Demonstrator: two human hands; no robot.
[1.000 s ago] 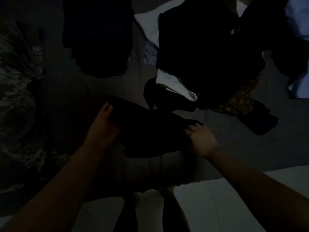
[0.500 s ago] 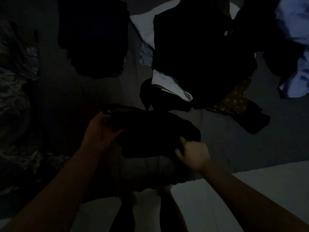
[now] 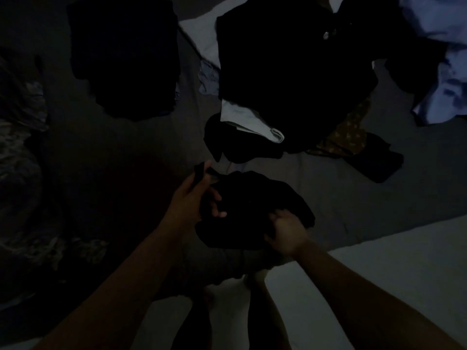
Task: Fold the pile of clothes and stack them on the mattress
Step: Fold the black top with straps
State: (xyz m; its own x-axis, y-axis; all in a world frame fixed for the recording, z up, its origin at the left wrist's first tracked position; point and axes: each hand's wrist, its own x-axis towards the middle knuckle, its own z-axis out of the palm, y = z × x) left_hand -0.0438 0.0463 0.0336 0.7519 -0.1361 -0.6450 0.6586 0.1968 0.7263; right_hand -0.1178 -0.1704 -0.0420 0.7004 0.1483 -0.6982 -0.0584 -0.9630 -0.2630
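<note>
The room is very dark. A small black garment (image 3: 255, 205) lies bunched on the grey mattress (image 3: 353, 203) just in front of me. My left hand (image 3: 194, 195) grips its left edge, thumb up, a strip of cloth over the fingers. My right hand (image 3: 285, 231) pinches its near right corner. Beyond it spreads the unfolded pile: a large black garment (image 3: 285, 72), a white folded piece (image 3: 250, 120) and a brown patterned cloth (image 3: 346, 135). A dark stack (image 3: 123, 56) sits at the back left.
A pale blue garment (image 3: 442, 72) lies at the far right. A patterned blanket (image 3: 20, 147) runs down the left side. The light floor (image 3: 379, 269) shows beyond the mattress edge at the lower right. My legs are below the arms.
Both hands drew closer together and the black garment went from spread flat to bunched and shorter. My left hand moved right with its edge.
</note>
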